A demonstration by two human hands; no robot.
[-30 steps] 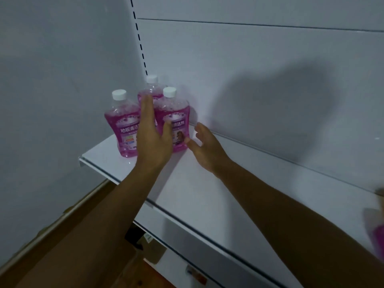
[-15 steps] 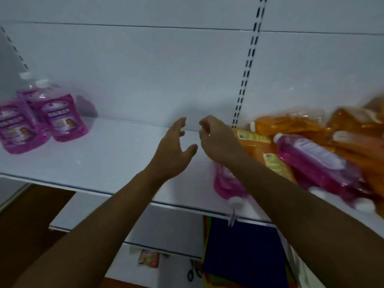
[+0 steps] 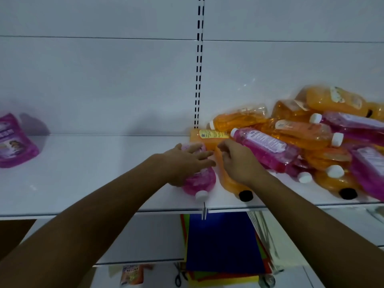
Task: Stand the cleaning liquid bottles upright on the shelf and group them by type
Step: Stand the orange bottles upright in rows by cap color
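Observation:
A pink bottle (image 3: 199, 180) lies on the white shelf (image 3: 93, 173), its white cap pointing at the front edge. My left hand (image 3: 187, 163) rests flat on top of it, fingers spread. My right hand (image 3: 239, 161) hovers with loosely curled fingers over a lying orange bottle with a black cap (image 3: 232, 183), and nothing shows in its grasp. To the right, a pile of orange and pink bottles (image 3: 311, 138) lies on its side, with a long pink bottle (image 3: 264, 146) on top beside my right hand. At the far left, a pink bottle (image 3: 14, 140) stands upright.
The slotted upright (image 3: 199, 69) runs down the back panel. A clear clip (image 3: 204, 210) hangs from the shelf's front edge. On the lower shelf lie coloured paper sheets (image 3: 218, 242), scissors (image 3: 178, 275) and an orange packet (image 3: 132, 275).
The view swung right, away from the upright pink bottles. Both hands left those bottles and moved to the pile; my left hand now lies on the fallen pink bottle.

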